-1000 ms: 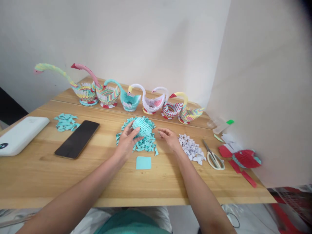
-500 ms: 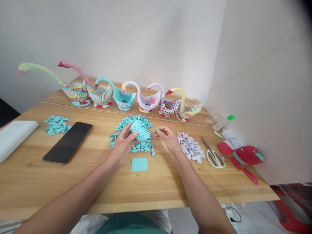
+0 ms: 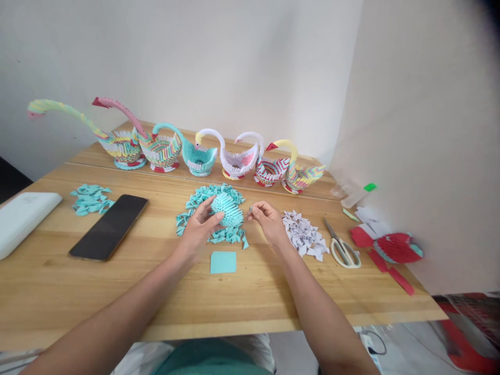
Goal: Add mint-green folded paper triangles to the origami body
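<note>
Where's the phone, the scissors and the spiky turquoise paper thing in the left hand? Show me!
Smartphone (image 3: 109, 227), head view: middle of the dark screen.
Scissors (image 3: 335, 240), head view: where blades meet handles.
Turquoise paper model (image 3: 228, 209), head view: its ridged side.

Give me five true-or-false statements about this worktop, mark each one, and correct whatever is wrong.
1. The left hand holds a turquoise paper body. True.
2. The right hand holds the phone. False: it pinches a small turquoise piece.
3. Six paper swans stand in a row toward the back. True.
4. The scissors lie on the pale paper pile. False: they lie to its right.
5. The flat turquoise card lies nearer the person than the large turquoise pile. True.
</note>
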The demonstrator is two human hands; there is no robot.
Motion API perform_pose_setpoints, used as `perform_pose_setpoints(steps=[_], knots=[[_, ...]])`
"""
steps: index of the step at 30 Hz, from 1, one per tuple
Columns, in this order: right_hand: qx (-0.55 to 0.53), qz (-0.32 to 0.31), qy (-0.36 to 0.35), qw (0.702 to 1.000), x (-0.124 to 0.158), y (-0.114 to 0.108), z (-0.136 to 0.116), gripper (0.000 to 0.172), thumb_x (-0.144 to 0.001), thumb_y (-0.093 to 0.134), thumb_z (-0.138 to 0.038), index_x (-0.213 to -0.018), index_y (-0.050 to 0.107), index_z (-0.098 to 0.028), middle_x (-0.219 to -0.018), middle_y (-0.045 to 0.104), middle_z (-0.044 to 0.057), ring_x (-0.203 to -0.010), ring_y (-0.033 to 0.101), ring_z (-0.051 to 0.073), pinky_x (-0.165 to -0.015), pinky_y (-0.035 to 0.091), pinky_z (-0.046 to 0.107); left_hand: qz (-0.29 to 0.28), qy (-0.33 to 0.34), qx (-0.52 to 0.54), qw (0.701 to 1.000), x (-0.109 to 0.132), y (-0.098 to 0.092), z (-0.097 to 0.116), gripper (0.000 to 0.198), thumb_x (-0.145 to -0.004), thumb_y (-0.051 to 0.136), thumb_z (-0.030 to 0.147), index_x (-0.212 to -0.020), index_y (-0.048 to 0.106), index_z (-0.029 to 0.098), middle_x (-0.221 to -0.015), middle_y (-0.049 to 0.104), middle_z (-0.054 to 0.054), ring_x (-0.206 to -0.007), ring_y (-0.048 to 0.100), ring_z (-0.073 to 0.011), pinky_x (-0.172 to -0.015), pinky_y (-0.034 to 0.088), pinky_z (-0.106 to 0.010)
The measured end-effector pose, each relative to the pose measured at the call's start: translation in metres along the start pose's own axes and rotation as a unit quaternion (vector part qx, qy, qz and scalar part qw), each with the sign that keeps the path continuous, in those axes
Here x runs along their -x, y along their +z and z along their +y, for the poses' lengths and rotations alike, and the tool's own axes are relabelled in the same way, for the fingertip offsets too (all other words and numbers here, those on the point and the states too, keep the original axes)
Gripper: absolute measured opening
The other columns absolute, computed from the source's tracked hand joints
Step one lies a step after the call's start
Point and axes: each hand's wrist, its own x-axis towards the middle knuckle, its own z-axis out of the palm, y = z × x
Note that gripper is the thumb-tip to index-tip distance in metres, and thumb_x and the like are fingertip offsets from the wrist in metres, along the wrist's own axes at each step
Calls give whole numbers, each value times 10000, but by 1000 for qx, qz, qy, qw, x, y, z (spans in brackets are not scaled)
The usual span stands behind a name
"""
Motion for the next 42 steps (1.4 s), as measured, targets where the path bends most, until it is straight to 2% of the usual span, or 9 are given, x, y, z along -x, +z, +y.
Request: perform_pose_setpoints(steps=[4,10,19,25,31,34,38,40,42], knots=[[-13,-6,25,1000,1,2,-1,308,-822,666,-514,-758,594,-221,-677,632,-16,-609,570,139,-683,474,290,-3,-1,0,1000,0,0,0,702,-667,844,327,-1316,588,256,-1017,568,-27,-865,583,-139,-719,582,-267],[-17,-3,20,1000,-1,0,3,344,-829,673,-526,-705,549,-230,-572,551,-44,-554,515,131,-638,450,276,-5,-10,-6,1000,1,0,1,701,-661,845,333,-1307,585,253,-1012,569,-24,-880,584,-146,-726,579,-274],[-87,-18,69,994,-2,-2,8,406,-721,771,-575,-903,671,-226,-658,649,-29,-613,590,144,-676,502,284,-16,-15,0,1000,1,0,1,720,-673,836,337,-1331,557,252,-1125,615,-43,-943,618,-166,-748,574,-279],[-74,-19,64,995,-1,-1,5,372,-773,717,-588,-788,622,-229,-690,649,-17,-628,599,144,-672,504,284,-5,-14,-10,1000,0,-1,-2,681,-672,834,332,-1301,585,257,-1046,589,-23,-899,603,-148,-723,574,-264],[8,10,4,1000,1,-2,1,393,-839,656,-560,-659,569,-222,-559,575,-36,-549,517,123,-627,445,265,-5,-19,-14,1000,-1,-2,-3,665,-675,833,323,-1293,591,270,-1040,571,-12,-886,591,-127,-719,577,-245],[-20,27,20,999,-1,-2,4,359,-809,693,-554,-724,616,-214,-616,637,-25,-571,571,126,-642,478,267,-8,-19,-11,1000,-1,-2,-4,669,-679,832,321,-1299,586,266,-1061,578,-17,-890,596,-127,-709,577,-242],[-72,13,58,996,-2,0,6,435,-734,765,-560,-997,668,-228,-827,753,26,-727,703,180,-754,558,326,-12,-16,-9,1000,0,-2,-4,663,-690,826,321,-1305,586,268,-1098,594,-32,-922,606,-148,-720,576,-253],[-72,11,55,996,-1,2,5,436,-724,776,-556,-988,663,-228,-861,769,42,-761,721,195,-784,571,349,-16,-15,-8,1000,0,-2,-4,656,-695,823,325,-1305,587,274,-1103,598,-33,-935,611,-155,-725,576,-257],[-56,15,44,997,0,3,3,377,-737,767,-547,-889,656,-221,-829,769,43,-738,722,194,-765,576,349,-18,-15,-5,1000,0,-2,-3,657,-693,826,326,-1303,586,274,-1098,599,-30,-932,614,-156,-728,577,-263]])
